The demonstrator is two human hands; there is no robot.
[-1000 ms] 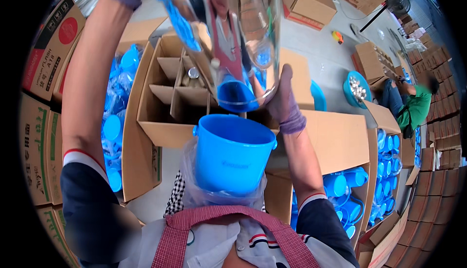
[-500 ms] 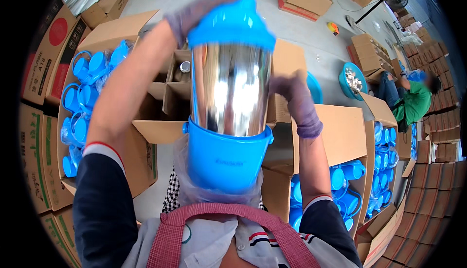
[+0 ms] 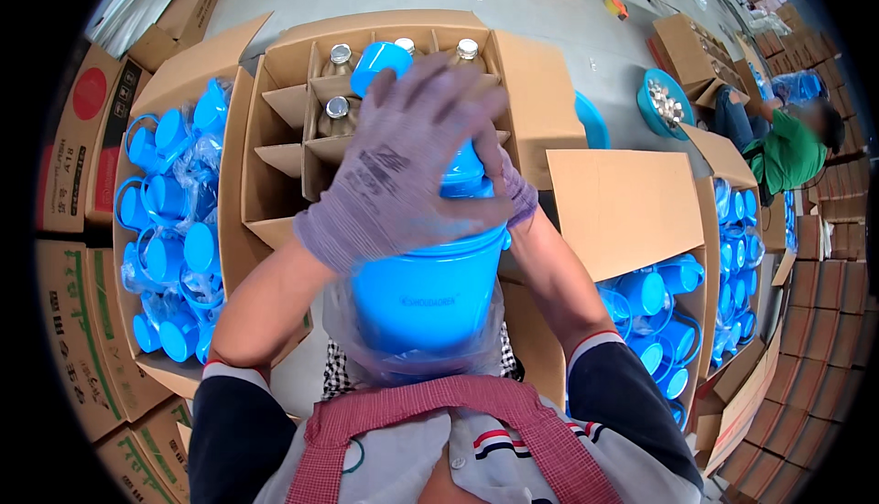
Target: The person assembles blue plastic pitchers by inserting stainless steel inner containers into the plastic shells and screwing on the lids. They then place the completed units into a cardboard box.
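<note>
A blue thermos flask (image 3: 421,307) stands upright against my front, a clear plastic bag (image 3: 348,321) round its lower body. Its blue top (image 3: 465,170) sits low at the body's rim, mostly covered by my hands. My left hand (image 3: 403,165), in a grey-purple glove, lies over that top with fingers spread and slightly blurred. My right hand (image 3: 504,170), gloved alike, is curled against the top's right side, its fingers partly hidden behind the left. Just beyond my left fingers is a blue cup (image 3: 380,66); whether it rests on the carton behind cannot be told.
Ahead stands a divided carton (image 3: 284,106) with several silver-capped bottles (image 3: 339,110). Cartons of blue flask parts flank me, left (image 3: 169,197) and right (image 3: 650,321). Farther right are a blue basin (image 3: 664,101) of small metallic pieces and a person in green (image 3: 787,151).
The shiny silver cylinder has gone down inside the blue body and is out of sight. Both hands have come down and together over the blue top.
</note>
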